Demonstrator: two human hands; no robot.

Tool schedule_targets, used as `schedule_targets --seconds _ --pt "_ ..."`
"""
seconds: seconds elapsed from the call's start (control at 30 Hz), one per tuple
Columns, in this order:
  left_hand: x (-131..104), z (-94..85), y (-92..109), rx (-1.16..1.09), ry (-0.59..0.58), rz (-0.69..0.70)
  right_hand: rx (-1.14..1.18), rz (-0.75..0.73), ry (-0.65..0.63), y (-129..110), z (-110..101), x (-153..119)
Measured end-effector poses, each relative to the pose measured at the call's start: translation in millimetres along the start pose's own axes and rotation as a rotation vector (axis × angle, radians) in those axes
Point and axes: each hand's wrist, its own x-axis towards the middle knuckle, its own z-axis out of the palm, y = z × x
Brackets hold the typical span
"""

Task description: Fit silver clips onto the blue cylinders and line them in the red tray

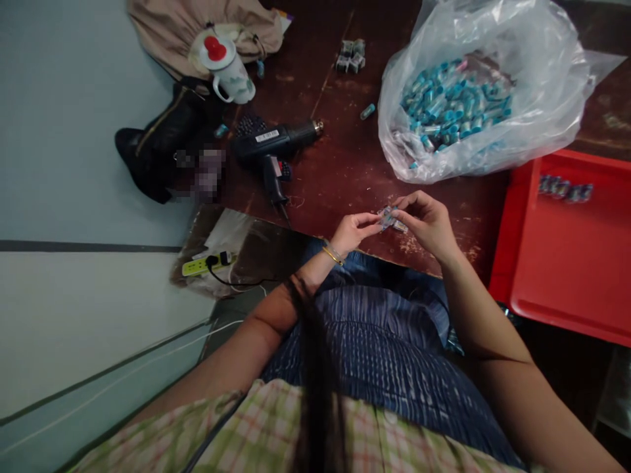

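Near the table's front edge, my left hand [353, 232] pinches one side of a small clear piece with blue on it [386, 218]. My right hand [428, 222] has its thumb and fingertips on the other side of the same piece. Just under the fingers another small clear item [399, 226] shows on the dark red table [340, 177]. Fingertips partly cover the held piece, so its exact shape is hard to tell. Behind my hands, a clear plastic bag [537, 125] holds several small blue-capped tubes [444, 105].
A heat gun [276, 141] lies left of centre, near a lidded mug [234, 79] and a black bag [167, 138]. One loose tube [367, 111] and a small cluster [351, 56] lie farther back. At right, a red tray [576, 256] holds a row of pieces [565, 188].
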Motion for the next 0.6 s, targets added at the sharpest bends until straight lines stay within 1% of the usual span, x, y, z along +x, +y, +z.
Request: schedule_targets --seconds 0.1,0.17,0.2,0.3,0.4,0.47,0.6 --pt "-10 7.5 -6 -0.140 -0.089 -0.128 -0.076 -0.016 0.051 8 7 -18" --pt "-16 11.1 -9 -0.247 -0.112 -0.219 -0.103 -0.019 0.049 15 14 -33" --pt "-18 12.5 -10 -0.289 -0.110 -0.241 -0.106 -0.020 0.044 18 17 -40" --pt "-23 15.4 -10 -0.337 -0.102 -0.244 -0.125 -0.032 0.085 24 21 -56" --pt "-24 18.0 -9 -0.302 -0.100 -0.225 -0.159 -0.021 0.127 25 19 -62" --pt "-24 19.6 -9 -0.282 -0.102 -0.218 -0.159 -0.012 0.120 22 15 -62" --pt "-24 21.9 -10 -0.287 -0.123 -0.217 -0.203 -0.041 0.051 17 6 -58"
